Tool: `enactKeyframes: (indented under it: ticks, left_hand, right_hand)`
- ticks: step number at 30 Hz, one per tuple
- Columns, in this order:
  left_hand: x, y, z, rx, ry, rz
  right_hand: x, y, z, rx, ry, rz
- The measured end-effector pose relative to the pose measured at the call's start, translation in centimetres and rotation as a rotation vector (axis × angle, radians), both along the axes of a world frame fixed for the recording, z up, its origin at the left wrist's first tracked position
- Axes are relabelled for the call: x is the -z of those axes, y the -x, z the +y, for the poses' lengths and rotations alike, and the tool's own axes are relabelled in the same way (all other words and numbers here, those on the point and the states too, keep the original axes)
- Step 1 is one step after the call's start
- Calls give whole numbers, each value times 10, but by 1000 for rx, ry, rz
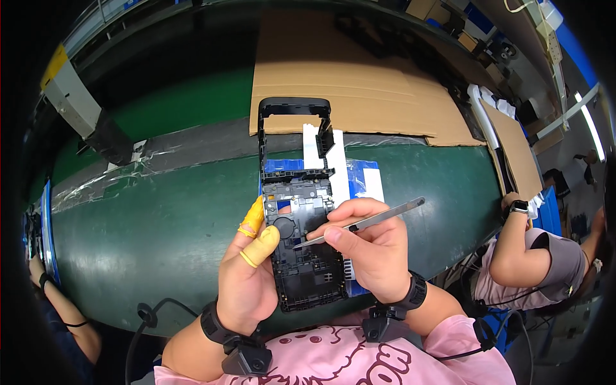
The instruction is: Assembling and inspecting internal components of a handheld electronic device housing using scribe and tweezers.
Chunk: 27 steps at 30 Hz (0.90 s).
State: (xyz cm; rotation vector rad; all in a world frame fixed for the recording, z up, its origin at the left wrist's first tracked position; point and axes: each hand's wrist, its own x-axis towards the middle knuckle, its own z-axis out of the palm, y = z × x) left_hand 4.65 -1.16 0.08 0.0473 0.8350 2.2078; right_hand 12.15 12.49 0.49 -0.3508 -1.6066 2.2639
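So I've got this long black plastic housing (305, 276) up in front of me, over the near side of the green work table (160, 250). My left hand (247, 289) is clamped on its left edge, with yellow finger cots (260, 248) on the thumb and a finger; the thumb presses on the face, and whatever's gripping underneath I can't see. My right hand (384, 256) pinches a slim metal tool (385, 215), most likely tweezers, and its tip sits at the middle of the panel, just nearer me than a dark round disc (283, 228). Can't tell if the tip is touching or just above.

What worries me: that tip's pointy, so a slip could scratch the plastic or snag one of the small moulded bits, and my left thumb is right beside it. A cot might save some skin, but I wouldn't count on it. Also, I'm only holding one side, so if I push hard the housing could twist in my grip. The open frame (295, 102) at the far end looks thin, and I reckon a knock or a flex could crack it. The blue-and-white sheets (369, 183) lie beyond and below, a bit right, and might get dragged if the housing dips.
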Motion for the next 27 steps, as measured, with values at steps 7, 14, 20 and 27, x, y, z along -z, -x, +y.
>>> enactKeyframes:
  ticks: [7, 14, 20, 27]
  left_hand:
    - [1, 1, -2, -7, -3, 30]
    - [3, 1, -1, -7, -11, 17]
    - [3, 1, -3, -8, -10, 14]
    - [-2, 0, -2, -12, -10, -2]
  right_hand:
    - [1, 2, -2, -7, 14, 18]
    - [0, 3, -1, 3, 12, 23]
    - [0, 3, -4, 8, 15, 19]
    - [-1, 2, -4, 18, -35, -16]
